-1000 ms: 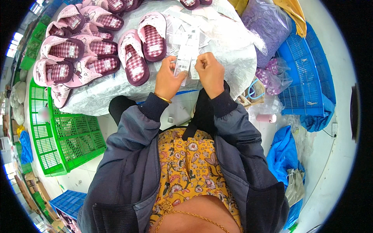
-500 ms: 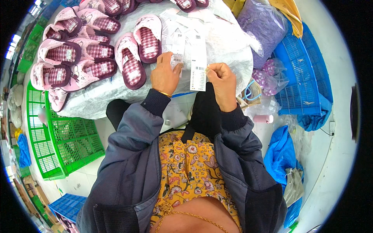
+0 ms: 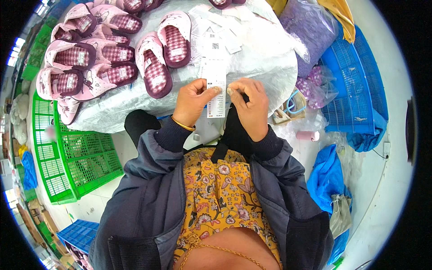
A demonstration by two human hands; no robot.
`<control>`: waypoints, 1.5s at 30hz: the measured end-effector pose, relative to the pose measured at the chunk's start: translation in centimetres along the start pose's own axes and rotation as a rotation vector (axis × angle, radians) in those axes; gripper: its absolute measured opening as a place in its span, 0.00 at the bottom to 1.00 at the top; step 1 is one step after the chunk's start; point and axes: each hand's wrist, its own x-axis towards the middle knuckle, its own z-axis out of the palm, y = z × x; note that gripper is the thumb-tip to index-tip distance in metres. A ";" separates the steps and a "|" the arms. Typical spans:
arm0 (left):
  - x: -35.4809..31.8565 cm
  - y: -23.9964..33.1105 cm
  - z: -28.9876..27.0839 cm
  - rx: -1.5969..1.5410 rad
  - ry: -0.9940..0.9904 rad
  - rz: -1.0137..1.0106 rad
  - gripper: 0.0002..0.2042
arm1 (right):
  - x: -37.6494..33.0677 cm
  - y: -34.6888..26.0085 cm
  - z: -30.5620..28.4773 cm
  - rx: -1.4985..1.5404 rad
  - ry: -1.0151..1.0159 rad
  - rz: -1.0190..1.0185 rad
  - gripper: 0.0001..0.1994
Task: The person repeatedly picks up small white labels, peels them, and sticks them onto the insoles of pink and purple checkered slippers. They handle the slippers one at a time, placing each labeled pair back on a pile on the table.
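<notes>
My left hand (image 3: 193,101) pinches the left edge of a long white printed paper tag (image 3: 216,105), its thumb lying on the tag's face. The tag hangs over the near edge of the table. Just off the tag's right edge is my right hand (image 3: 249,103), thumb and forefinger pressed together. Whatever sits between those fingertips is too small to make out. Left of the tag lies a pair of slippers, a nearer one (image 3: 153,67) and a farther one (image 3: 177,40), pink with maroon checked insoles. More loose paper tags (image 3: 229,40) lie beyond my hands.
Several more pink slippers (image 3: 69,56) crowd the left of the plastic-covered table (image 3: 189,83). A green crate (image 3: 90,153) stands below them. Right of the table are a bag of purple material (image 3: 308,33), a blue crate (image 3: 348,76) and a blue plastic sheet (image 3: 326,175).
My left hand has left the tags on the table and taken the long tag's left edge. The tag has moved left and nearer me. My right hand's fingertips have shifted left and down beside it.
</notes>
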 end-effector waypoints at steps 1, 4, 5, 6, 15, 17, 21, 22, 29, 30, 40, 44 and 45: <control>-0.2 0.3 0.0 0.092 -0.022 0.001 0.05 | 0.3 0.1 -0.2 -0.182 0.052 -0.189 0.05; -0.9 1.8 0.3 0.280 -0.058 0.051 0.04 | 0.7 -0.1 -0.3 -0.250 0.050 -0.316 0.07; -1.2 2.0 0.5 0.282 -0.052 0.098 0.04 | 0.7 -0.1 -0.3 -0.241 0.041 -0.330 0.07; -1.3 2.0 0.7 0.284 -0.045 0.146 0.04 | 0.7 0.0 -0.2 -0.231 0.031 -0.344 0.07; -1.9 1.2 1.8 0.228 -0.022 0.192 0.10 | -1.5 1.5 0.5 0.083 -0.016 -0.187 0.07; -2.0 1.3 1.8 0.252 0.023 0.158 0.10 | -1.7 1.4 0.4 0.128 -0.017 -0.105 0.06; -1.6 2.6 1.5 0.488 0.095 0.404 0.10 | -2.0 1.0 -0.1 0.308 -0.072 0.135 0.05; -1.5 2.4 1.3 0.402 0.031 0.320 0.10 | -1.9 0.8 -0.2 0.353 -0.100 0.178 0.05; -1.0 0.9 1.0 0.064 -0.081 0.056 0.08 | -1.6 0.8 -0.4 0.522 -0.142 0.397 0.05; -0.9 0.8 0.9 0.035 -0.079 0.036 0.08 | -1.6 1.4 -0.4 0.571 -0.119 0.427 0.05; -0.9 0.8 1.4 -0.052 -0.033 -0.047 0.07 | -2.8 1.0 0.4 0.796 -0.066 0.468 0.07; -0.5 0.2 1.6 -0.158 -0.049 -0.075 0.07 | -3.2 1.1 1.0 0.515 0.003 0.396 0.04; -0.5 0.0 1.6 -0.178 -0.051 -0.080 0.07 | -3.3 0.8 1.0 0.473 0.019 0.382 0.04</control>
